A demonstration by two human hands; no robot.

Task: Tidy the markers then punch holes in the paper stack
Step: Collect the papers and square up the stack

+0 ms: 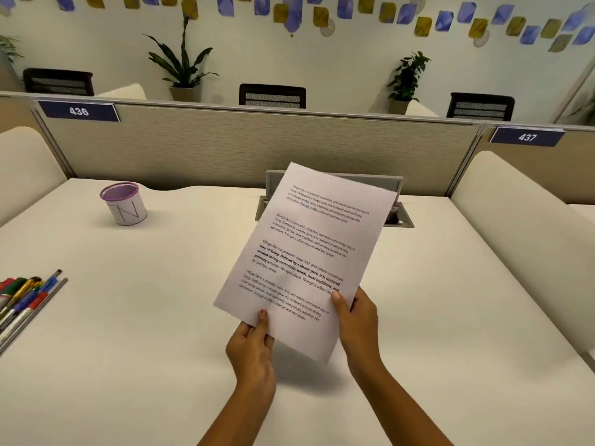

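Head view, lower centre: our left hand (252,346) and right hand (355,320) pinch the paper stack (309,252) by its bottom edge, lifted off the desk (145,349). Markers (24,297) lie at far left; pen cup (124,204) upper left.

Both bare forearms reach forward, left hand (252,346) and right hand (355,320) pinching the paper stack (306,252) at its near corners, thumbs on top.
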